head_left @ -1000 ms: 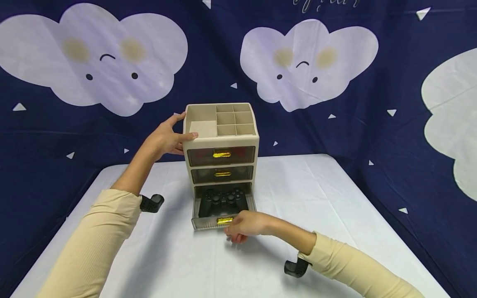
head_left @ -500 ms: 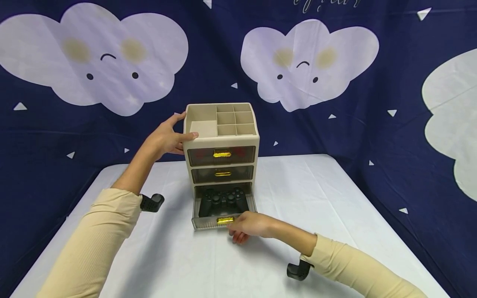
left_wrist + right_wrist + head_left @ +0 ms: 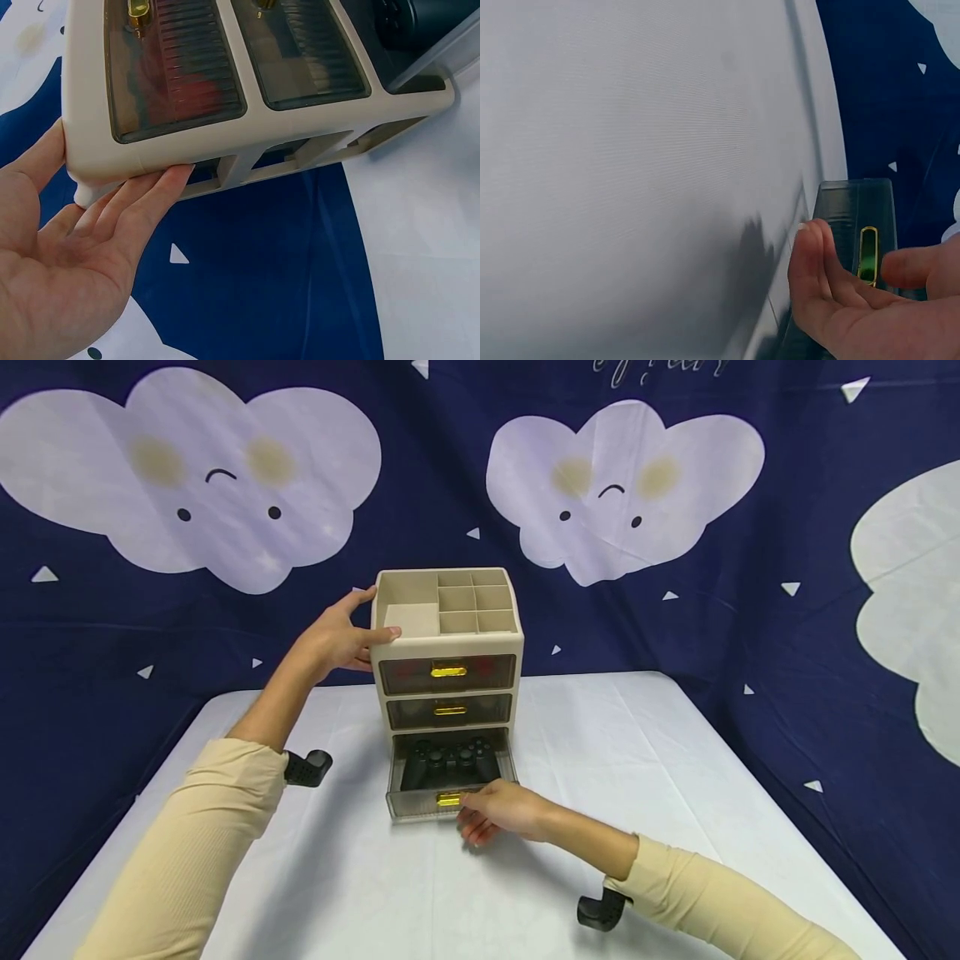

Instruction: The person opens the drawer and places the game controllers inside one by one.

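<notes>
A cream drawer organizer [image 3: 453, 643] stands upright on the white table. My left hand [image 3: 333, 639] holds its upper left corner, thumb over the top rim and fingers along the side. The bottom drawer [image 3: 408, 804], smoky and see-through, is pulled out with a black game controller [image 3: 450, 762] lying in it. My right hand [image 3: 506, 810] is at the right of that drawer's front, thumb tip beside the gold handle [image 3: 448, 799]. In the right wrist view, the thumb [image 3: 907, 266] and the bent fingers stand apart, the handle showing between them.
Two upper drawers, the top one [image 3: 487, 674] with something reddish inside, are pushed in. The organizer's top tray [image 3: 412, 618] has one large and several small compartments. A dark blue cloth [image 3: 427, 468] with clouds hangs behind the white table [image 3: 600, 760].
The bottom drawer has slid slightly inward. My right hand has shifted a little up with it, its fingers loosening. My left hand stays on the organizer's corner.
</notes>
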`<action>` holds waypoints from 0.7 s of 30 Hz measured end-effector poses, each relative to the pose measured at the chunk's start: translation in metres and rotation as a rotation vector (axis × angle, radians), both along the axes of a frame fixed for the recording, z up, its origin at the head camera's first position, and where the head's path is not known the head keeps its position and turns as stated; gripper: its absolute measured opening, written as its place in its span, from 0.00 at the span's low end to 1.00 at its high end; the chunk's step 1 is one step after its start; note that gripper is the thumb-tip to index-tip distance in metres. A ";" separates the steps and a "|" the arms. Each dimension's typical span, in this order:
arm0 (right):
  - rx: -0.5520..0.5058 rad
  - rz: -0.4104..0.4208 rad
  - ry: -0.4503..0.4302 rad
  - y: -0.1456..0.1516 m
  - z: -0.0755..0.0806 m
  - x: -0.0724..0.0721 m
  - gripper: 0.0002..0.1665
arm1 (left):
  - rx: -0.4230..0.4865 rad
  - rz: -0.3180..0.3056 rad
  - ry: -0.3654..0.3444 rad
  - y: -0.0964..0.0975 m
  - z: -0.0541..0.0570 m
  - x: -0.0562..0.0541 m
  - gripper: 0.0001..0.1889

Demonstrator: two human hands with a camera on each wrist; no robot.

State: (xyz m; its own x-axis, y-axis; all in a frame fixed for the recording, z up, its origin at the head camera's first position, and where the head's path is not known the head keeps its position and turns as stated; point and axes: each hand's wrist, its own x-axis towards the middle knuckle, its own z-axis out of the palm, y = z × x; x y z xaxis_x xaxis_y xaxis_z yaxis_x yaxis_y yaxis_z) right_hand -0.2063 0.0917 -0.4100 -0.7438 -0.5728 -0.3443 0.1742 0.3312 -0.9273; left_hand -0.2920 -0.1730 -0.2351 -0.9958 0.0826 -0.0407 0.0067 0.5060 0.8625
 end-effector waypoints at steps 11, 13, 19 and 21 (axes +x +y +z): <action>-0.021 -0.070 -0.026 -0.004 -0.001 -0.009 0.25 | 0.003 0.000 -0.014 0.000 0.000 0.000 0.49; -0.026 -0.078 -0.026 -0.005 -0.002 -0.012 0.25 | 0.007 -0.001 -0.012 0.000 0.000 0.000 0.49; -0.030 -0.098 -0.015 -0.009 -0.006 -0.023 0.26 | 0.014 0.002 -0.006 0.000 0.000 0.000 0.49; -0.026 -0.109 -0.008 -0.011 -0.008 -0.028 0.26 | 0.009 0.003 -0.007 0.000 0.000 0.001 0.49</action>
State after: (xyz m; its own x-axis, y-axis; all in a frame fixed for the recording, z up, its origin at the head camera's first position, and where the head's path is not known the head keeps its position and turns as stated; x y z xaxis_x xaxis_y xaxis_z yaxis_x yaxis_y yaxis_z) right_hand -0.2340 0.0809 -0.4177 -0.7993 -0.4976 -0.3368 0.2156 0.2857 -0.9338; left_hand -0.2913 -0.1734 -0.2347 -0.9957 0.0799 -0.0471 -0.0010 0.4982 0.8670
